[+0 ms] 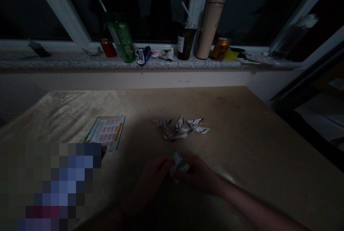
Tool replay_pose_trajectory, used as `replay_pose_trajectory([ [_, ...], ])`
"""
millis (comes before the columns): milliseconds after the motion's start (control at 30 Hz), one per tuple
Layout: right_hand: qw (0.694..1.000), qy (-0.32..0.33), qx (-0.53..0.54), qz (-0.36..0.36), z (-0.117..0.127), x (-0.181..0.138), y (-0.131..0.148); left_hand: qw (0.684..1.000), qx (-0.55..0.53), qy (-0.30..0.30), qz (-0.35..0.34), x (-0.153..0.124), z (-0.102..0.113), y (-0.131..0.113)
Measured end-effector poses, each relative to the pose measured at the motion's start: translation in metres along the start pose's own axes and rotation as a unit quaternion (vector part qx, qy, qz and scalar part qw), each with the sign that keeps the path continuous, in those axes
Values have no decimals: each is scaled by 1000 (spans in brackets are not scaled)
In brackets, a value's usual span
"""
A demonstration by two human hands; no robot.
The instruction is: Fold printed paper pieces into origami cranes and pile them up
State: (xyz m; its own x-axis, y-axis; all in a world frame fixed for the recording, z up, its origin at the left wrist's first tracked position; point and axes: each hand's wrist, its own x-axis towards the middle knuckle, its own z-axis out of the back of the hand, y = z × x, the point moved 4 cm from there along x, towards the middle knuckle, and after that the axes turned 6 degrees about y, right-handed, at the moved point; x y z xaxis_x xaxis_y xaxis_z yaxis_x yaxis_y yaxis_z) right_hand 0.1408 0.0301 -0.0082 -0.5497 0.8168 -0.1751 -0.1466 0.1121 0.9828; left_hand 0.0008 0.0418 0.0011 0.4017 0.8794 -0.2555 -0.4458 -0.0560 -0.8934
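In dim light, my left hand point(152, 177) and my right hand point(200, 173) meet over a tan table point(242, 145), both pinching a small folded piece of printed paper point(179, 164) between their fingertips. Just beyond the hands lies a loose cluster of several small folded paper pieces point(182, 128) of the same print. A flat printed leaflet point(106, 132) with a green edge lies to the left of that cluster.
A stone window sill point(67, 60) runs behind the table, holding a green bottle point(122, 41), a red jar point(108, 47), a dark cup with a straw point(185, 41), a tall beige tumbler point(211, 24), a gold can point(220, 48) and wrappers point(143, 55). A blurred patch covers the lower left.
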Motion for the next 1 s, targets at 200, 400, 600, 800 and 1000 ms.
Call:
replay_pose_trajectory([
  [200,999,9,42,12,1,0,0,1000,-16,9,1,-1,-3,2],
  [400,999,6,41,14,0,-1,2,1000,-10,4,-1,0,-2,0],
  [600,999,15,42,3,-3,-2,3,999,-21,-31,3,1,4,-3],
  [800,997,33,53,50,-3,-2,5,998,-63,-14,19,1,1,1],
  [1000,997,22,55,51,-1,-3,4,997,-70,-18,11,1,2,3],
])
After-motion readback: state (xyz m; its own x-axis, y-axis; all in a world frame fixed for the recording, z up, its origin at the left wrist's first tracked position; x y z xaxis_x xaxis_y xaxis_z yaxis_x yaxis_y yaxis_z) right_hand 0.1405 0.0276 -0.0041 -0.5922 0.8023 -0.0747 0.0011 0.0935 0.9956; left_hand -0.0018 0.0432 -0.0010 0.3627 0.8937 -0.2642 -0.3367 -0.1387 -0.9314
